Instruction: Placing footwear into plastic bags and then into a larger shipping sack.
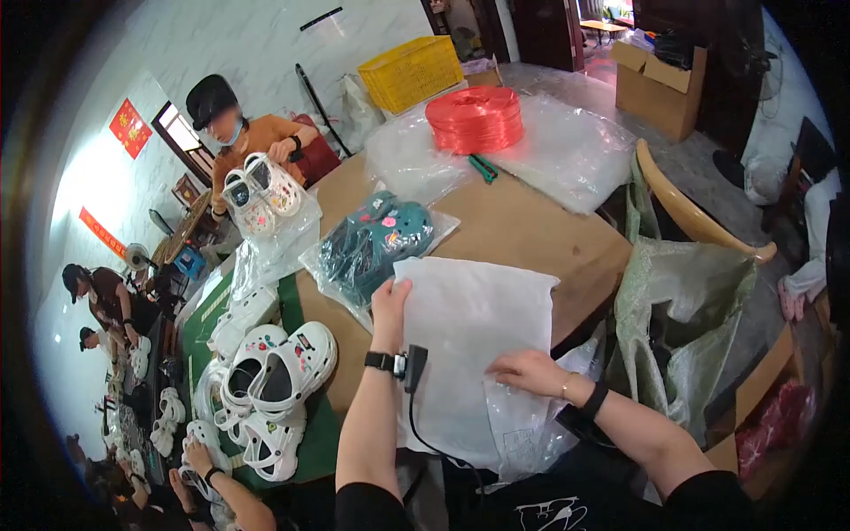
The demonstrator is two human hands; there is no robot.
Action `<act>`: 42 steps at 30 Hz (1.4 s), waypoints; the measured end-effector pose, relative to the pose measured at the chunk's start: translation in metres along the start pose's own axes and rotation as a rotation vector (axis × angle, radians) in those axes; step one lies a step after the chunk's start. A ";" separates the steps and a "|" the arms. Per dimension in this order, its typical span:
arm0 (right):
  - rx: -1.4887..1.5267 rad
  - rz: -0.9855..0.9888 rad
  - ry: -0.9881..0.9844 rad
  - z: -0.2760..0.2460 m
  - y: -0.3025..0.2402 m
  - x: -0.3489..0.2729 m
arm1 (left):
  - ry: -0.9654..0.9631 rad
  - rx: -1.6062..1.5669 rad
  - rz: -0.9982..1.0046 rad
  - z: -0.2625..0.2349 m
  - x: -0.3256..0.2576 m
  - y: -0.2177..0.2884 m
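Note:
My left hand [390, 311] grips the left edge of a flat white sheet [469, 310], thumb on its face; whether this is paper or a plastic bag I cannot tell. My right hand [534, 373] rests on the sheet's lower right, fingers stretched out. Under and below that hand lies a clear plastic bag [518, 434] with small printing. Just beyond my left hand, a pair of teal clogs [376, 243] with charms sits inside another clear bag. White clogs with charms [288, 372] are piled to the left.
Across the brown table [567, 248], a person holds white clogs [264, 195] in a clear bag. Red twine [475, 119] and a green cutter [483, 168] lie at the back. A woven sack [682, 310] hangs open at right. Several people work at far left.

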State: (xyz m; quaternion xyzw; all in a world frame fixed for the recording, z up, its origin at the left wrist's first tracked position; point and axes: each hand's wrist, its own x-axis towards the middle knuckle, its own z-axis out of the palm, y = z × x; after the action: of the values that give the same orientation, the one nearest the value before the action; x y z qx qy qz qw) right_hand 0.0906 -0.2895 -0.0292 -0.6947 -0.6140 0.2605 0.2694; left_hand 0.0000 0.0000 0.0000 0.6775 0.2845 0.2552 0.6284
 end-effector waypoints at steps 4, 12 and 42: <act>0.326 -0.003 0.438 -0.061 -0.037 -0.017 | 0.172 0.342 0.351 0.034 -0.053 0.049; 0.168 -0.175 0.583 -0.132 -0.118 -0.009 | 0.079 0.510 0.678 0.059 -0.154 0.097; 0.468 0.229 0.496 -0.111 -0.037 -0.044 | 0.121 -0.153 0.006 -0.064 -0.212 0.027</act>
State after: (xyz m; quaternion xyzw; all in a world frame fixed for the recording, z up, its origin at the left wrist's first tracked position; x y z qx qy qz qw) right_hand 0.1362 -0.3359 0.0770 -0.7205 -0.3718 0.2459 0.5312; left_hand -0.1935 -0.1063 0.0341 0.6118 0.2996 0.3183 0.6593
